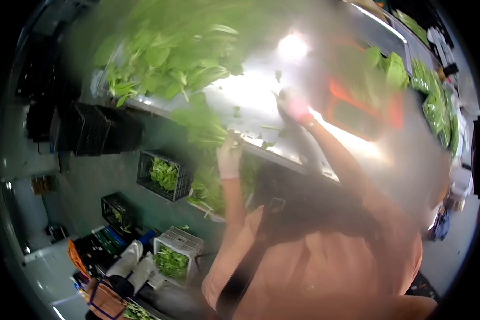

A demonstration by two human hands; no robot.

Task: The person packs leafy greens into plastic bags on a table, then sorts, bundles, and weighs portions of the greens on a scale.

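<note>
My left hand point(230, 156), in a pale glove, is closed around the stem end of a bunch of leafy greens point(200, 120) at the near edge of the metal table point(346, 141). The leaves point up and left and are blurred. Farther right, my right hand point(294, 105), also gloved, is over the bright tabletop. Glare and blur hide its fingers, and I cannot make out whether it holds anything. Small leaf scraps point(266, 144) lie between the hands. A large heap of leafy greens point(170, 58) covers the table's left part.
An orange-red crate point(365, 109) stands on the table at right, with bagged greens point(437, 112) beyond. Below left on the floor are a black crate of greens point(164, 175), a pale crate point(178, 256) and stacked black crates point(93, 128). Another person point(112, 296) is at lower left.
</note>
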